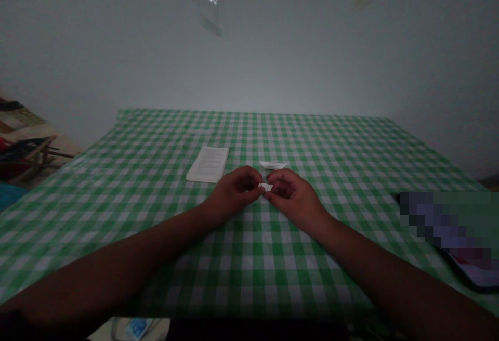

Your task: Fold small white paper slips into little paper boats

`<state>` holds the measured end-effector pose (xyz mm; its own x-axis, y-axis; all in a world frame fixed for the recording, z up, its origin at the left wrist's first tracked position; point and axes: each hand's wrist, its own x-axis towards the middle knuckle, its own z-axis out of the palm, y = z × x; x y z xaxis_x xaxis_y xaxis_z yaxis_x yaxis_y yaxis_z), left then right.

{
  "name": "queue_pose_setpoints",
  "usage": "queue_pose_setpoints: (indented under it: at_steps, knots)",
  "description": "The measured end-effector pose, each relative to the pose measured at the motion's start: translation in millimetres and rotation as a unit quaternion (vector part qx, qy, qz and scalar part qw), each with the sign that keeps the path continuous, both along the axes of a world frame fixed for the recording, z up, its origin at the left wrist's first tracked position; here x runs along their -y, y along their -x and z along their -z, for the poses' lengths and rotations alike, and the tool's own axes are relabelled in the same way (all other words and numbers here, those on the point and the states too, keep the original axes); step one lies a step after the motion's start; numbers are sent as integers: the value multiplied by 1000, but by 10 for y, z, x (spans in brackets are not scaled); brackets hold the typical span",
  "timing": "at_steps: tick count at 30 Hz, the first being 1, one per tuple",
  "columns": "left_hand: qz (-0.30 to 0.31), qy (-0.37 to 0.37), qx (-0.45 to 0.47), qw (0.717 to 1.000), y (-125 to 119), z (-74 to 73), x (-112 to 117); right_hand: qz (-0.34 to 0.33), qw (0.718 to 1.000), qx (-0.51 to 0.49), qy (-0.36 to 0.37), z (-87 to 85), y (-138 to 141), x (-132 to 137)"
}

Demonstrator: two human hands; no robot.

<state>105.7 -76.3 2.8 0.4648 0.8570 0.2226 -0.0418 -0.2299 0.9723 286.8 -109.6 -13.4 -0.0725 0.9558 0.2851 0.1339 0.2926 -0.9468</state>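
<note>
My left hand [234, 193] and my right hand [291, 198] meet at the middle of a green-and-white gingham tablecloth [249, 138]. Between their fingertips is a small piece of white paper [266, 187], pinched and partly hidden by my fingers. Just beyond my right hand lies a folded white paper slip [273, 165], its near part hidden behind my fingers. To the left of my left hand, a printed white paper sheet or small stack [208, 164] lies flat, apart from the hand.
At the right table edge lies a dark-framed phone [456, 237], its screen pixelated. A pale wall [249, 60] stands behind the table, with clear plastic [206, 0] hanging at the top. A wooden chair [29, 156] and cloth stand beyond the left edge.
</note>
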Motion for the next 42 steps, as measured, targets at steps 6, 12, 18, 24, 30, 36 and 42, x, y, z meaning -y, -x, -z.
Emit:
queue_pose_setpoints:
  at_steps: [6, 12, 18, 24, 30, 36, 42]
  knots:
    - [-12, 34, 16, 999, 17, 21, -24, -51, 991, 116, 41, -70, -65, -15]
    - [19, 58, -9, 998, 9, -20, -29, -48, 976, 211, -26, -160, -91, 0]
    - [31, 57, -79, 995, 22, -15, -46, -56, 959, 266, -78, -207, -100, 22]
    - [48, 53, -50, 996, 31, -10, -45, -60, 966, 243, -64, -200, -118, 20]
    - [18, 27, -34, 999, 45, -18, -46, -26, 985, 166, -26, -184, -140, -7]
    - [53, 31, -38, 997, 59, -22, -29, -21, 992, 126, -10, -190, -147, 1]
    - [130, 54, -96, 985, 60, -31, 32, -54, 993, 94, -57, -201, -147, 27]
